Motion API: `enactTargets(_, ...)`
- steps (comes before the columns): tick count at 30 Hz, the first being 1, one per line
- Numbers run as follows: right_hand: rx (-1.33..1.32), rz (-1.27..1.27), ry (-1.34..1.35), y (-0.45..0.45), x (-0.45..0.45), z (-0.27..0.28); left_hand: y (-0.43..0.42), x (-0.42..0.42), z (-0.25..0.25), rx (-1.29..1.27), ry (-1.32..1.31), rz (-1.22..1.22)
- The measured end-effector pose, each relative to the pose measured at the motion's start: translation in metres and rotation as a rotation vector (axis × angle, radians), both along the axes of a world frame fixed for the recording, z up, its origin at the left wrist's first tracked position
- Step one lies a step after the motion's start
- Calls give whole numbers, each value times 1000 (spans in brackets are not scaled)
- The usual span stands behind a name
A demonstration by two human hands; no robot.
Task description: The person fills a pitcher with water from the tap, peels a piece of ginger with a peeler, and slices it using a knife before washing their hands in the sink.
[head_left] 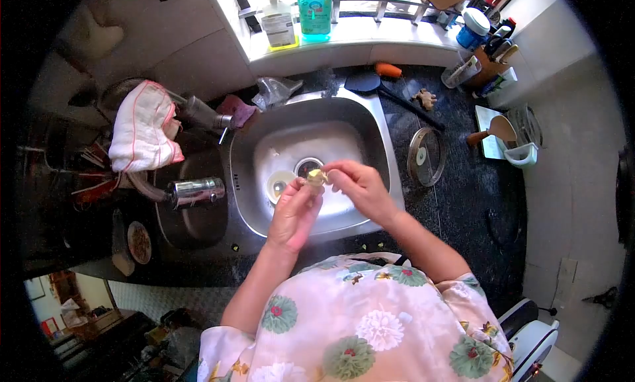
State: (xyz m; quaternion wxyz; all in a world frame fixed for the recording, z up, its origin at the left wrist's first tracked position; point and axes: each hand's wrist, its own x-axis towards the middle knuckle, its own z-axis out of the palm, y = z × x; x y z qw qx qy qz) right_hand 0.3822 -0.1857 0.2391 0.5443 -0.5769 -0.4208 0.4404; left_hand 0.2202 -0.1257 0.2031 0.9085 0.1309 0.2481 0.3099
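Note:
Over the steel sink [264,140], both hands meet at a small pale-yellow piece of what looks like ginger [317,175]. My left hand [296,213] is closed around its lower side, fingertips pinching it. My right hand [360,189] is bent in from the right, with thumb and forefinger closed at the piece's right end. Whether the right fingers also hold a bit of peel is too small to tell. Below the hands, a small white bowl [273,182] sits in the sink beside the drain [305,162], partly covered by my left hand.
The chrome faucet [197,193] and a white cloth [142,130] are on the left. On the right counter lie a black ladle [364,84], a carrot [388,70], a ginger root [425,99] and a glass lid [433,158]. Bottles, including a green one [315,11], line the windowsill.

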Motion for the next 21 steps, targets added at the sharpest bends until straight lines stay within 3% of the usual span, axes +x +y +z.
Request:
enactTargets(1, 5, -18, 70, -2, -11, -4, -3, -2, 2, 24, 6, 8)
enactTargets(4, 145, -66, -156, -5, -32, -17, -11, -11, 10, 103, 80, 20)
enactTargets(8, -123, -35, 217, -11, -43, -11, -15, -27, 16, 107, 143, 0)
enactTargets(12, -99, -5, 315, -16, -57, -16, -16, -51, 12, 126, 164, -81)
enactTargets(18, -27, -59, 167, -14, -94, -12, -7, -77, 22, 254, 272, -157)
enactTargets(21, -112, -8, 237, -16, -97, -17, -2, -84, 22, 287, 303, -176)
